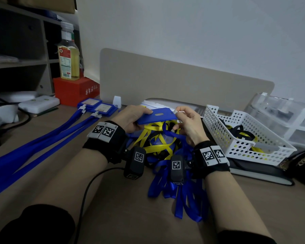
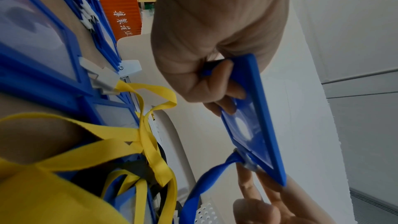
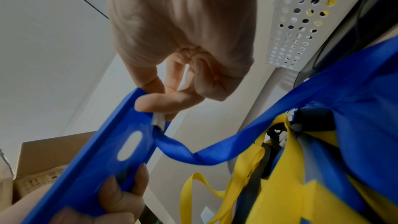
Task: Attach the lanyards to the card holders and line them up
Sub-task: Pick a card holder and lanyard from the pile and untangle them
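There, above the tangled pile of ribbons on the bench, the left hand gripped one end of a blue card holder, while the right hand pinched a white clip of a blue lanyard at its other end.

Basket right of lanyard pile

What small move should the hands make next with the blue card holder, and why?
Probably press the white clip fully closed. The right hand pinches it at the end of the blue card holder, which the left hand grips, and the blue lanyard already hangs from it.
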